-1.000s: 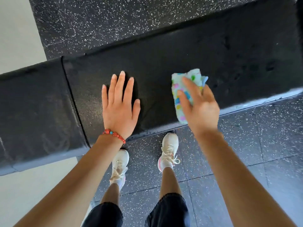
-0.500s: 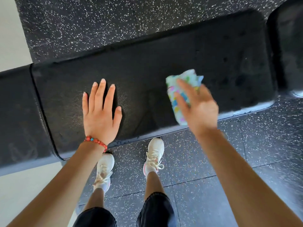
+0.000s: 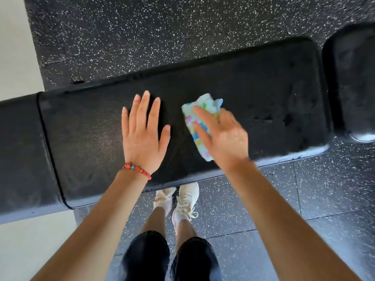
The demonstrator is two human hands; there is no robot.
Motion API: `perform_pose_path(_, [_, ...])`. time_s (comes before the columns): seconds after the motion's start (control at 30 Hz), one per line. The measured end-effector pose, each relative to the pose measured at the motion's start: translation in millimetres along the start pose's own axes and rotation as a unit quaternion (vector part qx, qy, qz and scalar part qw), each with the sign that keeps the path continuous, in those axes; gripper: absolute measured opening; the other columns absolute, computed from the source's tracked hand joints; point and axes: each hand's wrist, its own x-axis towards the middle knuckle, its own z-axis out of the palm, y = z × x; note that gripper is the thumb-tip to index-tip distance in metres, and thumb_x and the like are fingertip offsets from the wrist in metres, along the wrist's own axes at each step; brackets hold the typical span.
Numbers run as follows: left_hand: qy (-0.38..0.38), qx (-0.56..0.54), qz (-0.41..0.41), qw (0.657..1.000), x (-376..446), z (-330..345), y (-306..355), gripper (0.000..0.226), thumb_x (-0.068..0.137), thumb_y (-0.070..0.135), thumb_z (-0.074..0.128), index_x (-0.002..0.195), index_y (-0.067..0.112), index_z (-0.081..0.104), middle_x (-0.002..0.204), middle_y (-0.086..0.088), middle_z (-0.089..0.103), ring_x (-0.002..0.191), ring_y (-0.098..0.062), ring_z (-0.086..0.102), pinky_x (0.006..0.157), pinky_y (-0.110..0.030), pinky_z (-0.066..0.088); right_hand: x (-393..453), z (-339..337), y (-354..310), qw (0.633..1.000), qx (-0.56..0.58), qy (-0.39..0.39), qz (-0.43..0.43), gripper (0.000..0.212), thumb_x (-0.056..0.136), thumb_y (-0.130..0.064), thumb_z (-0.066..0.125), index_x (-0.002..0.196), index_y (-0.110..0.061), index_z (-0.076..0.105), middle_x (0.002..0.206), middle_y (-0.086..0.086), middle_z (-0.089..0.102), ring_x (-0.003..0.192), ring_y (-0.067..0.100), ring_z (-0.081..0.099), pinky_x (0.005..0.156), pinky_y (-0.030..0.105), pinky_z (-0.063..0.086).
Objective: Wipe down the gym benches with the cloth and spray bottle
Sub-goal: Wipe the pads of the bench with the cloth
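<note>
1. Your right hand [image 3: 225, 138] has its fingers [image 3: 203, 116] spread over a pale, crumpled cloth printed with coloured shapes [image 3: 199, 122], pressing it down onto the pad. The hand is a little blurred; you cannot tell whether the thumb grips the cloth from beneath.
2. Your left hand [image 3: 143, 134] lies flat, palm down, fingers released and slightly fanned, holding nothing. It sits just beside the cloth, apart from it.
3. A red beaded bracelet with one blue bead [image 3: 137, 170] circles your left wrist.
4. Both hands rest on the long black padded gym bench, your tabletop [image 3: 85, 138], near the middle of its main pad. The cloth sits toward the near edge on the right-hand side.
5. A seam divides this pad from a second black pad [image 3: 18, 155] at left; another rounded black pad [image 3: 353, 82] stands just past the right end.
6. Below the bench: your white laced trainers [image 3: 186, 201] and black shorts [image 3: 146, 256], on black speckled rubber floor tiles [image 3: 142, 33].
</note>
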Motion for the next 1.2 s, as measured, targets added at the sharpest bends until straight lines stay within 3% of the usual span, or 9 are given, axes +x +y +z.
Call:
perform_pose_path(0.17, [-0.037,0.023,0.004,0.999,10,9,2,0.054,0.093,0.032,0.037,0.14,0.005,0.038,0.149,-0.017,0.034,0.137,-0.036,0.028,0.112,-0.052,0.016,40,-25,60,0.976,-0.01,0.065,0.208,0.04,0.085,-0.039,0.048,0.118,-0.02,0.062,0.1,0.024,0.06,0.081,0.04,0.06,0.062,0.036,0.047])
perform_pose_path(0.27, [-0.034,0.033,0.006,0.999,10,11,1,0.055,0.092,0.032,0.037,0.141,0.005,0.037,0.148,-0.017,0.034,0.136,-0.035,0.028,0.112,-0.05,0.014,42,-13,34,0.968,0.005,0.074,0.241,0.032,0.086,-0.028,0.057,0.116,-0.018,0.064,0.096,0.022,0.059,0.079,0.039,0.06,0.061,0.035,0.047])
perform_pose_path(0.4, [-0.032,0.031,0.01,0.999,9,12,1,0.054,0.091,0.03,0.038,0.139,0.005,0.037,0.147,-0.019,0.035,0.136,-0.035,0.026,0.112,-0.049,0.013,48,19,-31,0.993,0.031,0.033,0.11,0.032,0.082,-0.031,0.047,0.103,-0.018,0.069,0.076,0.013,0.059,0.062,0.028,0.058,0.043,0.027,0.045])
perform_pose_path(0.53, [-0.043,0.034,0.006,0.998,10,11,1,0.054,0.092,0.031,0.038,0.139,0.005,0.036,0.147,-0.019,0.035,0.136,-0.036,0.027,0.112,-0.051,0.015,62,14,-19,1.0,0.023,0.003,-0.001,0.033,0.083,-0.031,0.048,0.102,-0.017,0.071,0.07,0.012,0.058,0.058,0.028,0.057,0.041,0.028,0.045])
perform_pose_path(0.67, [-0.062,0.035,-0.004,0.997,11,8,3,0.055,0.091,0.032,0.038,0.14,0.006,0.035,0.147,-0.019,0.034,0.136,-0.035,0.025,0.111,-0.053,0.016,82,-16,50,0.987,-0.011,0.021,0.156,0.033,0.087,-0.033,0.055,0.117,-0.023,0.063,0.093,0.021,0.06,0.08,0.038,0.059,0.059,0.036,0.047])
perform_pose_path(0.77, [-0.06,0.031,-0.013,0.998,14,7,6,0.055,0.091,0.032,0.039,0.139,0.005,0.036,0.147,-0.019,0.035,0.135,-0.036,0.026,0.111,-0.053,0.016,90,-17,56,0.97,-0.011,0.069,0.232,0.031,0.086,-0.028,0.058,0.115,-0.019,0.064,0.094,0.022,0.06,0.081,0.037,0.059,0.061,0.034,0.045])
perform_pose_path(0.9, [-0.02,-0.001,0.002,1.0,25,5,34,0.056,0.091,0.031,0.04,0.138,0.001,0.036,0.147,-0.021,0.035,0.136,-0.035,0.025,0.112,-0.051,0.013,84,12,-4,0.993,0.023,0.043,0.103,0.026,0.082,-0.031,0.053,0.096,-0.018,0.071,0.075,0.013,0.062,0.062,0.029,0.059,0.045,0.026,0.044])
perform_pose_path(1.03, [-0.005,-0.019,-0.021,1.0,34,12,63,0.056,0.092,0.031,0.04,0.137,-0.002,0.037,0.146,-0.021,0.035,0.136,-0.034,0.025,0.112,-0.049,0.013,84,16,1,0.998,0.059,0.018,-0.002,0.035,0.081,-0.034,0.046,0.1,-0.02,0.071,0.071,0.011,0.06,0.058,0.026,0.058,0.043,0.026,0.045])
perform_pose_path(1.2, [-0.048,0.037,-0.004,0.998,25,27,68,0.058,0.09,0.032,0.04,0.139,0.002,0.035,0.148,-0.02,0.033,0.136,-0.035,0.025,0.111,-0.052,0.015,94,-30,110,0.99,-0.019,0.071,0.12,0.035,0.083,-0.035,0.051,0.11,-0.02,0.067,0.084,0.02,0.063,0.068,0.036,0.061,0.049,0.033,0.047])
